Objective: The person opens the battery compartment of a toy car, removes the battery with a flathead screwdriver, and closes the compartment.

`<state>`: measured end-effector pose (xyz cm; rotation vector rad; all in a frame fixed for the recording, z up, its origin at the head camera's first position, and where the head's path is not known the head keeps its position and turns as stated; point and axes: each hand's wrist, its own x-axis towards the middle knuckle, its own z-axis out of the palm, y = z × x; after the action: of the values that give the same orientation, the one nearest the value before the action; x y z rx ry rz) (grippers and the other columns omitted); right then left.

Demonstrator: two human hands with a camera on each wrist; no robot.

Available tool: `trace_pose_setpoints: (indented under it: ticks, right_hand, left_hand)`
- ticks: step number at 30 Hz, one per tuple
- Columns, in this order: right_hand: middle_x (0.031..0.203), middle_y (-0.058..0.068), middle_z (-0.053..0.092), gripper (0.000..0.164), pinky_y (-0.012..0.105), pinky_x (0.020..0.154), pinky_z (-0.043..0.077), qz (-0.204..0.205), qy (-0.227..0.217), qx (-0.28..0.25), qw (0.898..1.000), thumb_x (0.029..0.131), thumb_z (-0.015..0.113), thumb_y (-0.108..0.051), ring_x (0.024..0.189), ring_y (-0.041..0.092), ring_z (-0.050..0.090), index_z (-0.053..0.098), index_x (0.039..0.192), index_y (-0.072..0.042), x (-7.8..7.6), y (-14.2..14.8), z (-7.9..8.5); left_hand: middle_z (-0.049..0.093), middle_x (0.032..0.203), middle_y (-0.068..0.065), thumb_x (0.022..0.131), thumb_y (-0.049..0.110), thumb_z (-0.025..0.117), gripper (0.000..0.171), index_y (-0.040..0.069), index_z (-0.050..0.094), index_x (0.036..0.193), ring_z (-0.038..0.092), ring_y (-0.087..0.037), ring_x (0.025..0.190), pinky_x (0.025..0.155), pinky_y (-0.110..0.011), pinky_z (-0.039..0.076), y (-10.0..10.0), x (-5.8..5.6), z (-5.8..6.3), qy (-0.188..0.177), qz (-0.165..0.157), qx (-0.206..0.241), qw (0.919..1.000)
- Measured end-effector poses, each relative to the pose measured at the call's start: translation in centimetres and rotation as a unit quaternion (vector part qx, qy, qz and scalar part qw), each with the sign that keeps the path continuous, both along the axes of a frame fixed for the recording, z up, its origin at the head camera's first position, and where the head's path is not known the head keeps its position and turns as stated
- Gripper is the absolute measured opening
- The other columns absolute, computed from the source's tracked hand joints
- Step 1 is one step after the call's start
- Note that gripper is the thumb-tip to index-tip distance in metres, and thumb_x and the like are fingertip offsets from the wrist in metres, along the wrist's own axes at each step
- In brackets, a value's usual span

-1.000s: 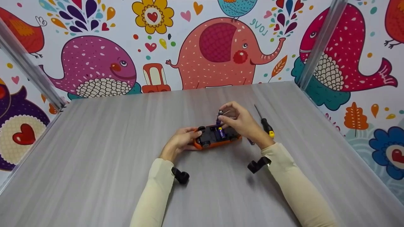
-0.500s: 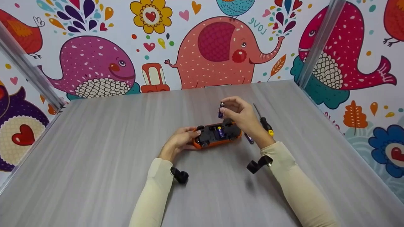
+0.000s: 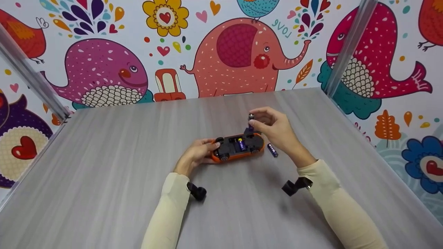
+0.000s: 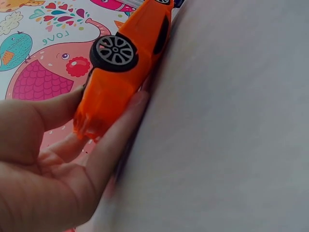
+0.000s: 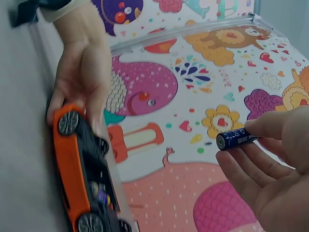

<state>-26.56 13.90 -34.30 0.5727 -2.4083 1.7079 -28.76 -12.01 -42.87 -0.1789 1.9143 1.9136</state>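
An orange toy car (image 3: 228, 148) lies upside down, its black underside facing up. My left hand (image 3: 196, 155) grips one end, thumb on the underside and fingers along the other side. In the car's uncovered battery compartment sits a blue battery (image 3: 242, 145) with a yellow end. My right hand (image 3: 278, 129) pinches a second blue battery (image 5: 236, 138) between thumb and fingers, raised near the car's far right wheel. In the right wrist view this battery's flat metal end shows. Another battery (image 3: 272, 150) rests on the table just right of the car.
The grey wood-grain table (image 3: 121, 155) stretches out on all sides of the car. A wall (image 3: 180, 52) with cartoon animals closes off the back, with metal posts (image 3: 349, 52) at the corners. Black wrist cameras (image 3: 197, 192) hang under both sleeves.
My right hand has lifted the battery from over the compartment and moved right with it. The loose battery has come into full view, while the screwdriver is now hidden behind my right hand.
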Motion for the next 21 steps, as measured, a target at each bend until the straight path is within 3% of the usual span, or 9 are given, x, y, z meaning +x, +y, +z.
trace_pose_setpoints:
  ticks: [7,12,16,21]
  right_hand:
    - [0.11,0.013,0.07,0.031,0.02,0.083,0.057,-0.01,-0.028,-0.005,1.0,0.096,0.068,-0.015,0.092,0.013,0.069,0.066,0.125,-0.006,-0.3,2.4,-0.5]
    - [0.105,0.005,0.07,0.031,0.023,0.08,0.059,-0.021,-0.033,-0.013,0.999,0.096,0.067,-0.015,0.086,0.009,0.069,0.066,0.125,-0.004,-0.7,3.8,-0.2]
    - [0.102,-0.002,0.068,0.032,0.022,0.081,0.059,-0.045,-0.036,-0.02,0.998,0.098,0.065,-0.019,0.086,0.009,0.069,0.064,0.127,-0.006,-0.9,5.2,0.3]
    - [0.103,-0.001,0.066,0.036,0.023,0.08,0.059,-0.06,-0.045,-0.025,0.997,0.099,0.065,-0.025,0.088,0.01,0.069,0.062,0.13,-0.008,-1.6,6.6,-0.1]
  left_hand:
    - [0.063,0.132,-0.02,0.1,0.018,0.062,0.05,0.005,0.048,0.146,0.069,-0.021,0.097,0.075,-0.036,0.061,0.1,-0.1,-0.1,-0.002,-0.002,-0.008,1.0]
    - [0.059,0.139,-0.021,0.1,0.018,0.061,0.052,0.005,0.045,0.148,0.067,-0.022,0.103,0.078,-0.039,0.061,0.1,-0.3,-0.2,-0.009,0.005,-0.003,0.9999]
    - [0.058,0.14,-0.021,0.1,0.018,0.061,0.053,0.005,0.044,0.148,0.067,-0.023,0.104,0.08,-0.04,0.061,0.1,-0.2,-0.1,-0.009,0.002,-0.001,1.0]
    - [0.061,0.136,-0.02,0.1,0.017,0.062,0.05,0.005,0.048,0.146,0.068,-0.021,0.1,0.079,-0.04,0.061,0.2,-0.1,0.0,-0.008,0.004,-0.001,1.0]
